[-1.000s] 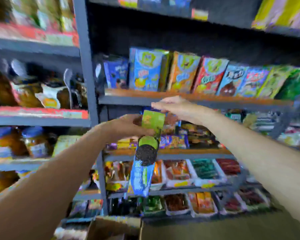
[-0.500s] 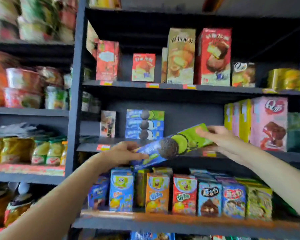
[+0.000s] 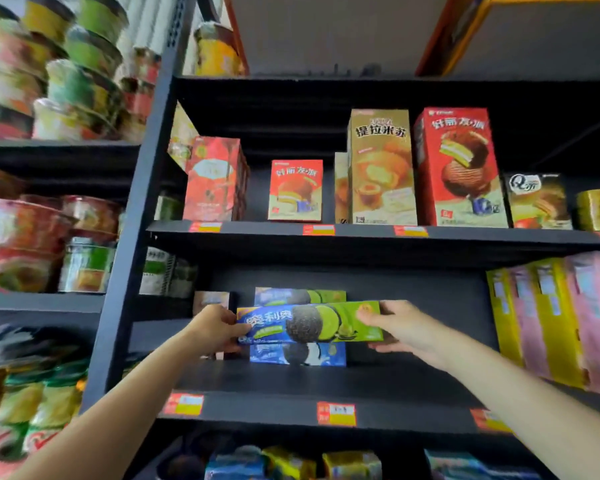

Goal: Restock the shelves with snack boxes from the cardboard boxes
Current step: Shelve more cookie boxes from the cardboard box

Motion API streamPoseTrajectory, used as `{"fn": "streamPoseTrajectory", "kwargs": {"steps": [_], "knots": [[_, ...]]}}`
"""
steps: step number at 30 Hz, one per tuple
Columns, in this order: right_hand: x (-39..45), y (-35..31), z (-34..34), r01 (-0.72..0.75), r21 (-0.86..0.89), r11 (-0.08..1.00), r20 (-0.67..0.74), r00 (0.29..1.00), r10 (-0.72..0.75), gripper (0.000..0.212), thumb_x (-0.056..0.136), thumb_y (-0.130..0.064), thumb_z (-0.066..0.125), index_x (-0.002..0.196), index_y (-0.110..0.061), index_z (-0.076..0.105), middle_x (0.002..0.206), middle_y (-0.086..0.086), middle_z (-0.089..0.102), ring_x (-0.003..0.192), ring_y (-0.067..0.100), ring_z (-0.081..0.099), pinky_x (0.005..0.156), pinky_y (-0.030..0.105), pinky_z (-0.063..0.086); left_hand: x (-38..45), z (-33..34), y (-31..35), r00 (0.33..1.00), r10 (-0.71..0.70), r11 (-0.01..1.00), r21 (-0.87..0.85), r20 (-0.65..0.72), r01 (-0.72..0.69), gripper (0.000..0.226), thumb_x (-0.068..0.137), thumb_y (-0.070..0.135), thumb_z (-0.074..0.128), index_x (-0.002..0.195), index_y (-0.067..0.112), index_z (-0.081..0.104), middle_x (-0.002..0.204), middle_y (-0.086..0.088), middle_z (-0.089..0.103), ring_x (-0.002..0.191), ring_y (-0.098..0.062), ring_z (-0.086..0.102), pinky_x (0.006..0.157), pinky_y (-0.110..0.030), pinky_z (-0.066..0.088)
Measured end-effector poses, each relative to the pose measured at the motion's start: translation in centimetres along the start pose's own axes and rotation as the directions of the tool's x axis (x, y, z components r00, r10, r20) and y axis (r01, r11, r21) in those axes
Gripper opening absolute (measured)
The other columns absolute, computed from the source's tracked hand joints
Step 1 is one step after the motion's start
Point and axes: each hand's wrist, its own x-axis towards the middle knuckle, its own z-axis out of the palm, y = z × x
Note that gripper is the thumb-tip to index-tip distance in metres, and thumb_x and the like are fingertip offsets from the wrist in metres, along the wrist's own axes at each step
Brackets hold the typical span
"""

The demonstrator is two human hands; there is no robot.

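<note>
The green cookie box (image 3: pixel 310 323) hides the middle of the stacked boxes (image 3: pixel 298 355) behind it. The cup tubs (image 3: pixel 54 69) at far left are blurred. Pink boxes (image 3: pixel 589 320) run off the right edge.

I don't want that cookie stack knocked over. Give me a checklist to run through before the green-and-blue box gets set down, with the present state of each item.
1. Grip: left hand holds the blue end and right hand the green end of the green-and-blue cookie box: ok.
2. Box level, long side across: ok.
3. Lined up with the stack: a blue cookie box shows just below and another green-and-blue box behind: ok.
4. Whether the held box already rests on the stack: cannot tell.
5. Headroom under the upper shelf: ok.
6. Room to the right before the yellow and pink boxes: ok.
</note>
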Motion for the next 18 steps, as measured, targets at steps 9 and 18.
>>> {"fn": "streamPoseTrajectory", "kwargs": {"steps": [9, 18], "knots": [[9.4, 4.2, 1.8, -0.153, -0.116, 0.981, 0.07, 0.984, 0.161, 0.017, 0.088, -0.012, 0.064, 0.099, -0.003, 0.055, 0.089, 0.01, 0.067, 0.076, 0.018, 0.064, 0.078, 0.038, 0.056, 5.8, 3.1, -2.9, 0.997, -0.08, 0.938, 0.339, 0.018, 0.069, 0.038, 0.081, -0.011, 0.06, 0.054, 0.008, 0.041, 0.026, 0.009, 0.039, 0.02, 0.002, 0.04, 0.031, -0.009, 0.035], [13.5, 5.6, 3.0, -0.102, -0.697, 0.71, 0.027, 0.985, 0.169, 0.037, 0.087, -0.018, 0.065, 0.118, -0.002, 0.052, 0.09, 0.008, 0.057, 0.058, 0.01, 0.055, 0.055, 0.022, 0.052, 8.8, 3.1, -3.1, 0.993, -0.107, 0.684, 0.729, 0.059, 0.03, 0.001, 0.08, 0.01, 0.06, 0.081, 0.009, 0.06, 0.071, -0.003, 0.059, 0.07, -0.016, 0.061, 0.042, -0.011, 0.039]]}}
